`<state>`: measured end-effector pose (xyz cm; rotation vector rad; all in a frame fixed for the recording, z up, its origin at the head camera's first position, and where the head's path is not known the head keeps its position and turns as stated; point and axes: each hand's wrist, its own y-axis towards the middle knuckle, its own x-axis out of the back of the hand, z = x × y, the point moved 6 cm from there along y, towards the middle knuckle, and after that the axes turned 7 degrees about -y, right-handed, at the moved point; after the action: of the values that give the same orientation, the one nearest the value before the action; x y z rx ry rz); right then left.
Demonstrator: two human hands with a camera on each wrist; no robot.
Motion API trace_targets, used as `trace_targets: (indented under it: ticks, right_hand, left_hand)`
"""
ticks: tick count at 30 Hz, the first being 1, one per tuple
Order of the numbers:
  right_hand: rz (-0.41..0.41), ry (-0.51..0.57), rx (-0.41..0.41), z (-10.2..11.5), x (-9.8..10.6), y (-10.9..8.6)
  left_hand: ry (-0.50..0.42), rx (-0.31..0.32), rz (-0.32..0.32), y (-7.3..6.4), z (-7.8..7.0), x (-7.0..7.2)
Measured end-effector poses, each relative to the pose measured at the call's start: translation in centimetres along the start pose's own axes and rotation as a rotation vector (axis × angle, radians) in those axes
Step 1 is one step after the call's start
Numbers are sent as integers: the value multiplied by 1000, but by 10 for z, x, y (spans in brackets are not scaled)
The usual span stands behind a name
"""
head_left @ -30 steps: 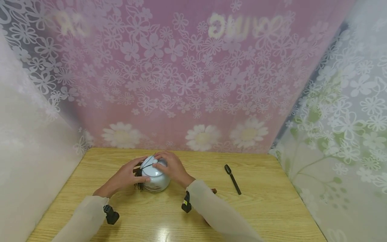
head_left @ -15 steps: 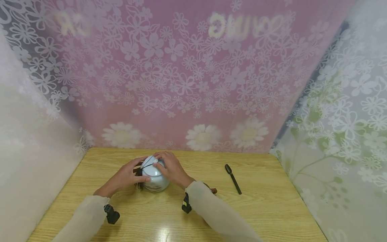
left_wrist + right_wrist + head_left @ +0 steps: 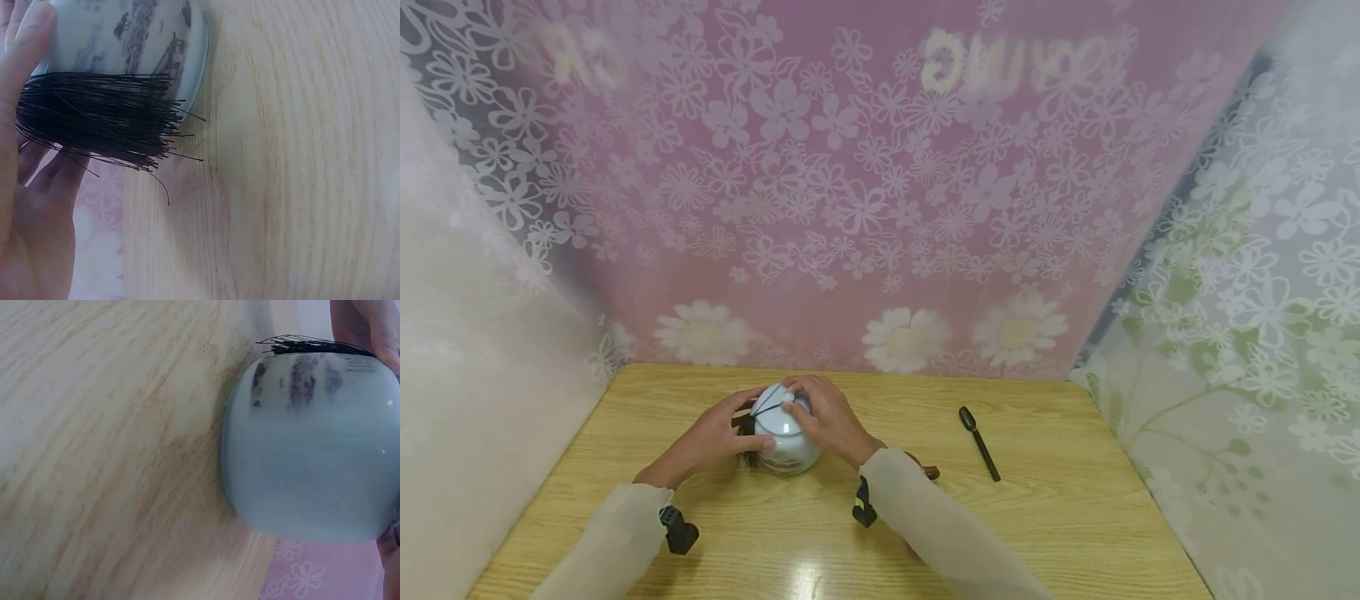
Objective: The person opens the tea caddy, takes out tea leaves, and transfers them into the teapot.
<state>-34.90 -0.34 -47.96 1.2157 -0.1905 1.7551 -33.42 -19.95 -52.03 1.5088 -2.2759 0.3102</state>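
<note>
A pale, rounded ceramic jar (image 3: 793,460) with a dark landscape print stands toward the left of the table, its lid (image 3: 786,426) on top. My left hand (image 3: 703,442) grips the jar's left side, thumb in front and fingers behind. A black tassel (image 3: 100,119) hangs down the jar beside that hand. From the tassel, a thin black cord (image 3: 767,408) spreads in two strands over the lid to my right hand (image 3: 833,423). The right thumb and fingertips hold the strands around the small lid knob (image 3: 788,397). In the right wrist view, the jar's side (image 3: 306,469) fills the right half.
A black spoon (image 3: 979,443) lies on the wooden table (image 3: 1052,508), to the right. A brown object (image 3: 931,472) shows partly from behind the right sleeve (image 3: 917,508). Flower-patterned curtains (image 3: 895,208) close off the back and both sides.
The right forearm has shifted slightly, so a little more of the brown object shows. Both hands stay at the jar, the right thumb moved slightly over the lid.
</note>
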Motion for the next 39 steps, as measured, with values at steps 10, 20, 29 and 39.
trace_targets:
  ticks: [10, 20, 29, 39]
  right_hand:
    - [19, -4, 1, 1, 2, 3]
    - [48, 7, -6, 3, 6, 6]
    - [51, -17, 4, 4, 6, 7]
    - [49, -147, 64, 10, 6, 7]
  left_hand:
    - [-10, -5, 9, 0, 0, 0]
    - [-4, -5, 11, 0, 1, 0]
    - [-8, 4, 10, -1, 0, 0]
    - [-13, -1, 20, 1, 3, -1]
